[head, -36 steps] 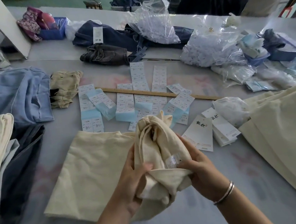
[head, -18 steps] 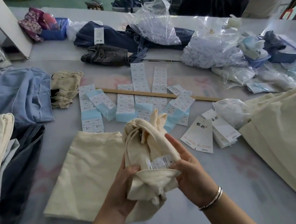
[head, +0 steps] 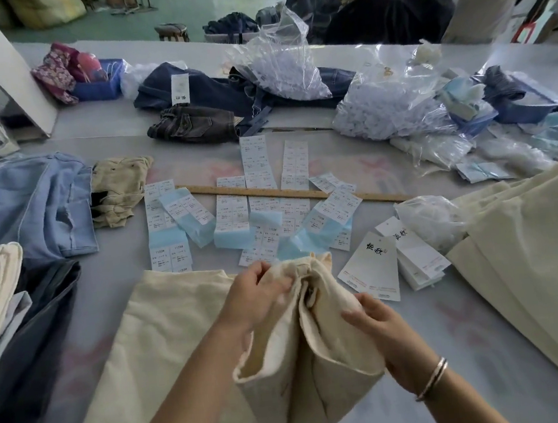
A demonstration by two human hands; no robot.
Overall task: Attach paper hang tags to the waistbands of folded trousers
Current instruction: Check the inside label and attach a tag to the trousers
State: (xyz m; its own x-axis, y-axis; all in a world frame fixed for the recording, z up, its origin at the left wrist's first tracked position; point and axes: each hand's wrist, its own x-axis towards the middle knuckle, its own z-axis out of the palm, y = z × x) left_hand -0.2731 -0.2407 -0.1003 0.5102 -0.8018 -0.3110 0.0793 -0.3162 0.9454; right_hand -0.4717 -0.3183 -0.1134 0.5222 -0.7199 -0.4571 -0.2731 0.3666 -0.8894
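A pair of cream trousers was held bunched up above the grey table, near its front edge. The left hand was curled round the upper left part of the bundle, the fabric being gripped at its gathered top. The right hand was laid against the right side of the bundle, with its fingers bent over the cloth and the fabric pinched; a silver bangle was worn on that wrist. The lower part of the trousers was seen hanging open toward the camera.

Under and to the left of the bundle, a folded cream garment was spread flat on the table. Just beyond the right hand, a small pile of white paper hang tags was lying, printed with dark characters. Farther back, sheets of white and blue stickers were scattered across a wooden ruler. A stack of cream fabric was placed at the right, and blue trousers at the left. Clear plastic bags and dark jeans were set along the far side.
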